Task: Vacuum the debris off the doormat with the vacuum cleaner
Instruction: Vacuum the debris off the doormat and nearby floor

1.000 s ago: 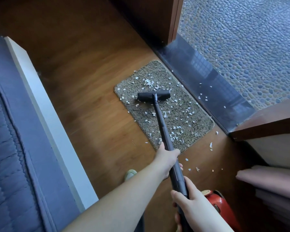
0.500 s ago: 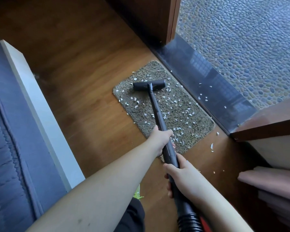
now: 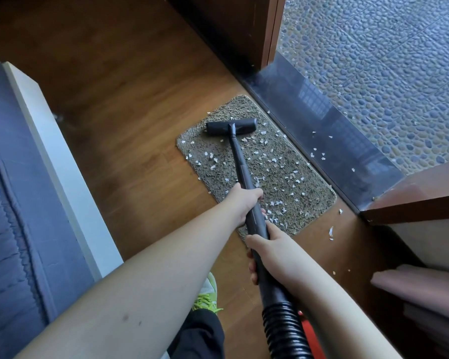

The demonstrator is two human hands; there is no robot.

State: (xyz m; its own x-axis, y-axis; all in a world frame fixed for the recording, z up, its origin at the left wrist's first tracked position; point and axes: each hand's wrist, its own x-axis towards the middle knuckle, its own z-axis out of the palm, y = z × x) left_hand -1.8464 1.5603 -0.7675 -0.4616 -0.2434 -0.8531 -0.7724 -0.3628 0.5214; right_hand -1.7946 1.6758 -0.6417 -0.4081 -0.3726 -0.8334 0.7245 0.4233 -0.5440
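Note:
A grey-brown doormat (image 3: 278, 174) lies on the wooden floor beside the door threshold, strewn with white debris flakes (image 3: 274, 159). The black vacuum head (image 3: 231, 126) rests on the mat's far end. Its black wand (image 3: 240, 164) runs back to me. My left hand (image 3: 240, 203) grips the wand over the mat's near edge. My right hand (image 3: 268, 252) grips it lower down, just above the ribbed hose (image 3: 283, 330).
A dark glossy threshold (image 3: 329, 141) with a few flakes borders the mat, pebbled paving beyond. More flakes (image 3: 331, 232) lie on the wooden floor near the mat's corner. A blue mattress on a white frame (image 3: 57, 164) lines the left. My green shoe (image 3: 208, 294) is below.
The vacuum head has slid from the mat's middle to its far end, and the white flakes there are gone. Both hands moved forward along with the wand.

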